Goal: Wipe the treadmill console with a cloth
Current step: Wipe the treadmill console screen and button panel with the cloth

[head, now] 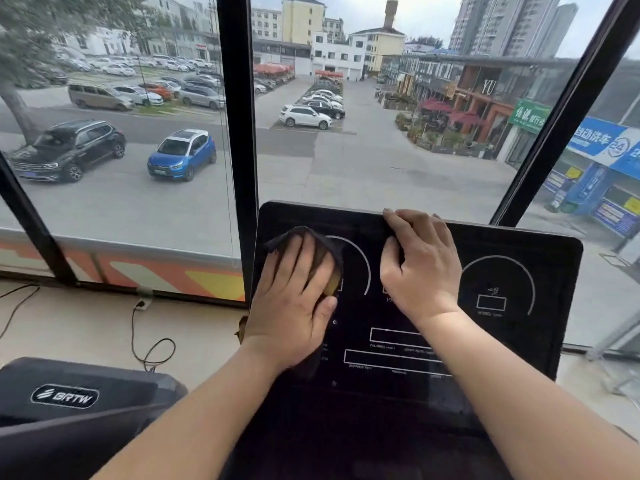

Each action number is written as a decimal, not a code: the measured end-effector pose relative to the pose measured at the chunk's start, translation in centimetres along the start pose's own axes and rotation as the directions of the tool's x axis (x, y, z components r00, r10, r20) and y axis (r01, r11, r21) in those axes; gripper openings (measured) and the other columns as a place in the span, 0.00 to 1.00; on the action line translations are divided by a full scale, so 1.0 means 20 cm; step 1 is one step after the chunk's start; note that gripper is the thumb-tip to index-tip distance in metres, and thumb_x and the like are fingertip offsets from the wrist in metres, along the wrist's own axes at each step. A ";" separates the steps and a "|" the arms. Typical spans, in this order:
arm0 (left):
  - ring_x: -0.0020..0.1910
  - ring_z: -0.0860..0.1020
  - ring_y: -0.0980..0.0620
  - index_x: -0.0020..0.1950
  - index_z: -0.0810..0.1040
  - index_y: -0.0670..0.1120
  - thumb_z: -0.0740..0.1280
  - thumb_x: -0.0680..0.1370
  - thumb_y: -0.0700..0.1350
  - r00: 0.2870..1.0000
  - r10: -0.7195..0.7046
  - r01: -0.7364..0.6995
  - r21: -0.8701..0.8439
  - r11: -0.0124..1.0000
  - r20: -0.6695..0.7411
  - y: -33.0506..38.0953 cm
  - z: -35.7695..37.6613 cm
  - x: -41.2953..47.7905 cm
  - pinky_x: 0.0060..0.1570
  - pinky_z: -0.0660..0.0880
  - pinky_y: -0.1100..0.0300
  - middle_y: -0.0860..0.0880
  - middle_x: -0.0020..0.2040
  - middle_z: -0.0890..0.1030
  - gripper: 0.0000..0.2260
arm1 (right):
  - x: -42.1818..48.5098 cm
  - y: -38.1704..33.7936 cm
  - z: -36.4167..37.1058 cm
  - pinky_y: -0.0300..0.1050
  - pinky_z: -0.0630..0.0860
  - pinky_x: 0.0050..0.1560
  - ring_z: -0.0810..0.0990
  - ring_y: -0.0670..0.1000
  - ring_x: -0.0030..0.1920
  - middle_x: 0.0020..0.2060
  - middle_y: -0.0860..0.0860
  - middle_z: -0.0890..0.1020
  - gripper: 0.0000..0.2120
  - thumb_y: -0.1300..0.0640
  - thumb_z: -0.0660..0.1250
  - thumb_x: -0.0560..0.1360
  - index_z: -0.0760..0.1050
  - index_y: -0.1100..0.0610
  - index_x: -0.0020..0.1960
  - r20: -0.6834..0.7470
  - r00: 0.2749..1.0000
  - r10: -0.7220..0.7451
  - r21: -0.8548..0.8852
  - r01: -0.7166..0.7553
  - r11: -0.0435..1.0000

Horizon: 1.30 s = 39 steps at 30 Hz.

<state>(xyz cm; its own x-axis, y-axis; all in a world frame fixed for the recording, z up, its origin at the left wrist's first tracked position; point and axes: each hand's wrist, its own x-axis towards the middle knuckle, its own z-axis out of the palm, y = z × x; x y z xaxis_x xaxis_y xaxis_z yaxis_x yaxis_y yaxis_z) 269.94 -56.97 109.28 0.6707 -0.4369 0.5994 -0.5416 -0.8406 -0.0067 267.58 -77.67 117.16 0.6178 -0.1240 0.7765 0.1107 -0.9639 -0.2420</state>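
Note:
The black treadmill console fills the lower middle, its glossy panel marked with white arcs and boxes. My left hand lies flat on a dark cloth, pressing it against the console's left side over the left arc. The cloth sticks out above my fingers and below my wrist. My right hand rests on the console's upper middle, fingers hooked over its top edge, holding no cloth.
Black window posts stand just behind the console, with glass all around. A second treadmill's black motor cover marked BRTW sits at lower left. A thin cable loops across the pale floor by the window sill.

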 end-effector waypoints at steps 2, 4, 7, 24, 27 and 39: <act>0.83 0.50 0.42 0.82 0.57 0.49 0.54 0.83 0.60 0.995 0.081 -0.083 0.039 0.996 0.052 0.07 0.08 -0.18 0.80 0.46 0.41 0.42 0.84 0.50 0.30 | 0.00 0.01 -0.01 0.48 0.60 0.78 0.75 0.55 0.64 0.60 0.47 0.80 0.19 0.59 0.66 0.78 0.79 0.52 0.68 0.010 1.000 -0.011 0.006 0.011 1.000; 0.82 0.56 0.43 0.83 0.56 0.51 0.52 0.83 0.63 0.960 0.255 -0.264 0.066 0.962 0.118 0.05 0.10 -0.29 0.80 0.47 0.43 0.43 0.83 0.50 0.30 | 0.00 0.02 -0.01 0.52 0.63 0.77 0.75 0.55 0.64 0.60 0.47 0.80 0.20 0.60 0.66 0.78 0.79 0.52 0.68 0.017 1.000 -0.024 0.011 0.024 1.000; 0.80 0.61 0.46 0.82 0.60 0.54 0.53 0.83 0.64 0.913 0.387 -0.401 0.109 0.909 0.130 -0.10 0.01 -0.13 0.79 0.48 0.46 0.45 0.83 0.55 0.28 | -0.01 0.01 -0.02 0.53 0.62 0.78 0.75 0.55 0.65 0.61 0.47 0.80 0.20 0.60 0.66 0.78 0.79 0.53 0.69 0.027 1.000 -0.010 0.024 0.009 1.000; 0.78 0.62 0.43 0.79 0.65 0.54 0.56 0.83 0.62 0.915 0.395 -0.403 0.122 0.907 0.084 -0.13 0.00 -0.05 0.79 0.51 0.44 0.43 0.83 0.55 0.26 | 0.03 0.05 -0.15 0.47 0.58 0.77 0.67 0.51 0.72 0.70 0.44 0.74 0.24 0.52 0.62 0.81 0.69 0.49 0.77 0.282 0.958 -0.058 -0.044 0.073 0.996; 0.82 0.53 0.40 0.80 0.63 0.50 0.58 0.82 0.59 0.996 0.078 -0.072 0.115 0.991 -0.043 -0.22 -0.11 0.21 0.80 0.48 0.42 0.39 0.83 0.55 0.28 | 0.07 0.11 -0.22 0.49 0.56 0.78 0.65 0.52 0.76 0.75 0.48 0.70 0.25 0.48 0.58 0.83 0.64 0.51 0.79 0.313 0.950 -0.008 -0.150 0.058 0.987; 0.81 0.57 0.42 0.81 0.63 0.54 0.57 0.82 0.62 0.960 0.277 -0.280 0.098 0.955 0.051 -0.09 -0.03 -0.04 0.79 0.48 0.44 0.41 0.83 0.55 0.28 | 0.00 0.21 -0.14 0.52 0.49 0.82 0.66 0.51 0.76 0.71 0.47 0.74 0.22 0.51 0.60 0.82 0.69 0.51 0.76 0.170 0.982 0.084 -0.126 -0.063 0.990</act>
<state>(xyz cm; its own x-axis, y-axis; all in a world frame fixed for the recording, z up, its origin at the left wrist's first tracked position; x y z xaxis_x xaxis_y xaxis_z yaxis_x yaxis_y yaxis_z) 270.14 -54.93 109.31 0.5198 -0.6682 0.5323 -0.6555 -0.7115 -0.2531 265.97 -82.31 117.82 0.7481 -0.1627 0.6433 -0.0270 -0.9761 -0.2155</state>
